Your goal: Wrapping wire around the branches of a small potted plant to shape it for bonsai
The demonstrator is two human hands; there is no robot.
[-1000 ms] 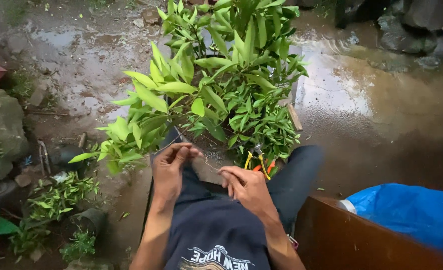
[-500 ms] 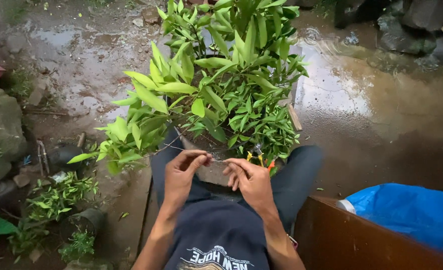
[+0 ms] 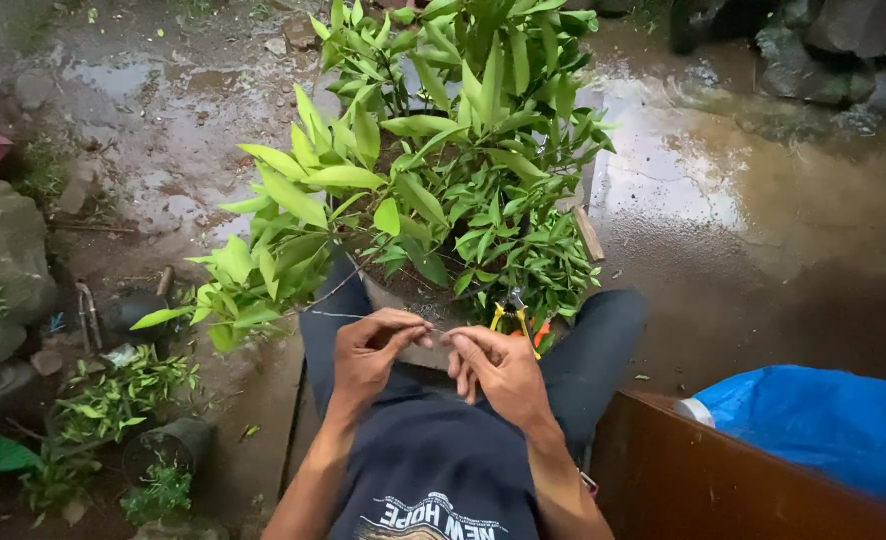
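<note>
1. Thin grey wire [image 3: 363,316] pinched between left hand [image 3: 371,350] and right hand [image 3: 498,368], both closed on it, above lap, just before potted plant [image 3: 443,170].
2. Running left from the fingers toward plant stems.
3. Step: likely straightening or threading wire.
4. Next: steady tension, fine fingertip grip.
5. Yellow-orange pliers [image 3: 519,318] beside right hand, at pot edge.
</note>
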